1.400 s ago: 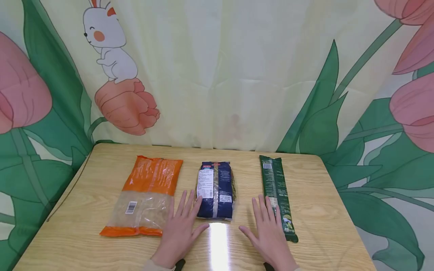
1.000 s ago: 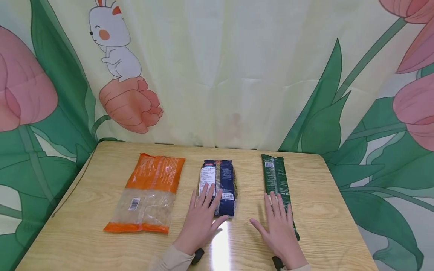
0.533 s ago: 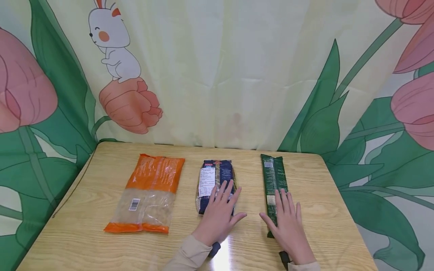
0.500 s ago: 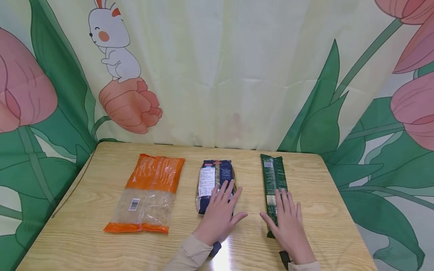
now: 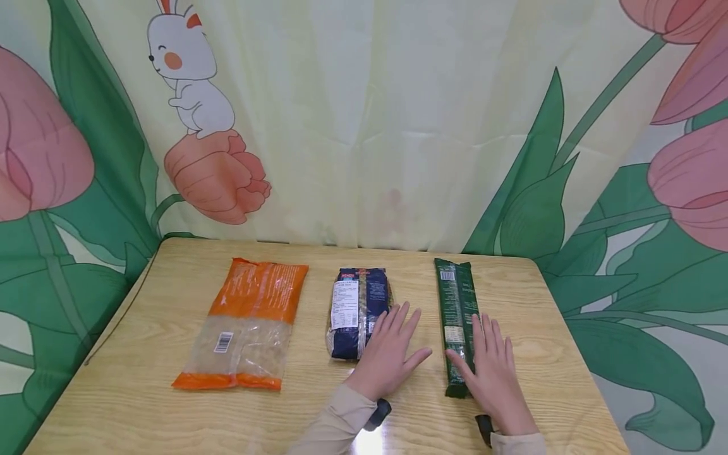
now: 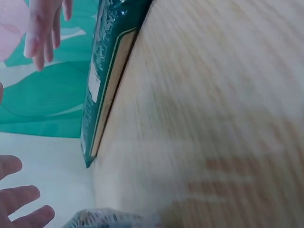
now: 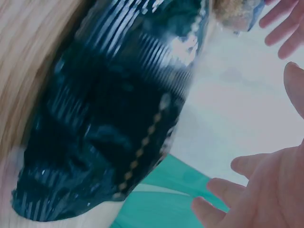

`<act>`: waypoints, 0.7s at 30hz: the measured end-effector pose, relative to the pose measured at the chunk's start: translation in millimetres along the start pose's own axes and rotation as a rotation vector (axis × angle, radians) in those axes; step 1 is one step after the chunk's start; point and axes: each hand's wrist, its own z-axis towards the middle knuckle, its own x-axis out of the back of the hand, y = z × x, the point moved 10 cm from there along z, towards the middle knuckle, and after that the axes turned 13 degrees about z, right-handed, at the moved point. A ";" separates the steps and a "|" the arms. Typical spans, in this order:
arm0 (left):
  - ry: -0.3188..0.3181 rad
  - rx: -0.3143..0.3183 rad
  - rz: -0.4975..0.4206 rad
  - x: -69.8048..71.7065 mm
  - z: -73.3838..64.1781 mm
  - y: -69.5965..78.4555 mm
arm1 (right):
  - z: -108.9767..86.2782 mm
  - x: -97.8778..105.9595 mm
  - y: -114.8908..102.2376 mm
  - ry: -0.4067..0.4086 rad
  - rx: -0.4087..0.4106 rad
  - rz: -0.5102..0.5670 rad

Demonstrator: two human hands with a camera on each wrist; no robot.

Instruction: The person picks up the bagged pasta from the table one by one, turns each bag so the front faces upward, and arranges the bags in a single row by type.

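A navy blue packet (image 5: 344, 344) with a white label lies mid-table. My left hand (image 5: 387, 357), fingers straight and spread, reaches over its lower right corner in the head view. To the right is a long, slim, dark green packet (image 5: 455, 303), nearly in line with my view. My right hand (image 5: 495, 373) is spread beside its lower right side, the thumb overlapping it. Fingers of my left hand also show in the left wrist view, with the green packet (image 6: 107, 76) beyond them. Close up, the glossy green packet (image 7: 109, 95) fills much of the right wrist view. Neither hand holds anything.
A large orange bag (image 5: 261, 287) with a clear lower part and a barcode lies flat at the left. The wooden table (image 5: 170, 423) ends at a curtain (image 5: 421, 177) printed with tulips and a rabbit. A thin cord (image 5: 122, 316) runs along the left edge.
My left hand has moved right, from the orange bag's edge across the navy packet. My right hand has moved slightly right. The green packet's near end has swung left, leaving it straighter.
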 end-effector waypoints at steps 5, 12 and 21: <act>-0.005 -0.006 -0.027 -4.5 12.4 5.9 | -1.4 3.6 10.2 -0.002 -0.018 0.016; -0.036 0.014 -0.077 -8.2 29.8 9.2 | 1.2 5.9 18.9 -0.030 -0.043 0.042; -0.105 0.049 -0.216 -16.9 58.4 8.1 | 6.3 10.3 37.6 -0.041 -0.089 0.066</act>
